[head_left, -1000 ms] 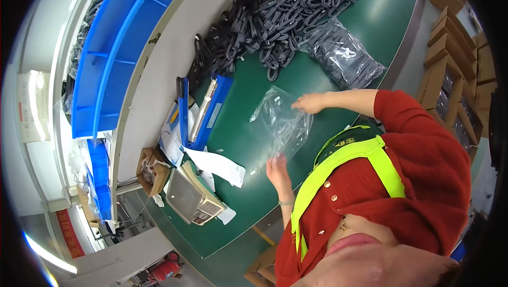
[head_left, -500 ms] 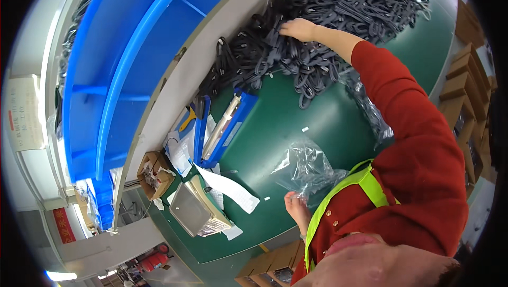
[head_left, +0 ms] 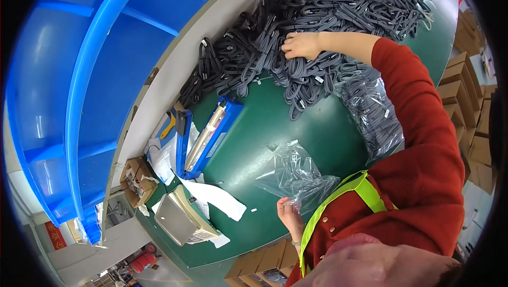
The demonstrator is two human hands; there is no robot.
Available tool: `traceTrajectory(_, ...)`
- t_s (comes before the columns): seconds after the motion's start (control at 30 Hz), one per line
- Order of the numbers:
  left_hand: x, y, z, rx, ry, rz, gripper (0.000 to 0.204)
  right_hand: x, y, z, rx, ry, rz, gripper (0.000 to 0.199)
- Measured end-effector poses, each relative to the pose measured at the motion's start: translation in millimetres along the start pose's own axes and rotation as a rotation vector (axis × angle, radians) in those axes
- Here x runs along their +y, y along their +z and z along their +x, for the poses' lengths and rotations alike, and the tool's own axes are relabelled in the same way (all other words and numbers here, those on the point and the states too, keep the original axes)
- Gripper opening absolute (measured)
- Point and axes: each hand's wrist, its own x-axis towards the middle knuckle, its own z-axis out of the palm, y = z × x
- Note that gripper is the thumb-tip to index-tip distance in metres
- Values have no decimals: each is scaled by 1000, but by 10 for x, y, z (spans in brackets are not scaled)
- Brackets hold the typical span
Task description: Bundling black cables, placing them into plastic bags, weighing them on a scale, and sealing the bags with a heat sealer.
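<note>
Coiled dark grey cables (head_left: 360, 9) lie in a large heap along the far side of the green table (head_left: 248, 144). My right hand (head_left: 302, 45) reaches into the near-left part of the heap, fingers curled down over some coiled cables; its fingertips are partly hidden among them. Lower down, close to my body, my left hand (head_left: 289, 214) pinches the edge of a clear plastic bag (head_left: 296, 173). This bag is crumpled and looks empty. Under my right arm lies another clear bag (head_left: 373, 115), filled with grey cables.
A blue heat sealer (head_left: 211, 133) stands left of the middle. Nearer are a weighing scale (head_left: 180, 218), paper sheets (head_left: 219, 197) and a small cardboard box (head_left: 138, 181). Blue shelving (head_left: 121, 64) rises at the left. Cardboard boxes (head_left: 465, 86) are stacked on the right, others (head_left: 264, 260) below the table edge.
My right hand has shifted slightly right and nearer over the cables. My left hand keeps hold of the bag. The view has turned, showing more of the filled bag.
</note>
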Motion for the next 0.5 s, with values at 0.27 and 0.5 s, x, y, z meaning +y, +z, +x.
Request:
traceTrajectory(0.27, -35, -94, -51, 29, 1, -15, 19, 142, -227, 560, 221, 611, 278, 31)
traceTrajectory(0.5, -87, -121, -59, 33, -24, -21, 18, 900, 158, 682, -31, 584, -22, 41)
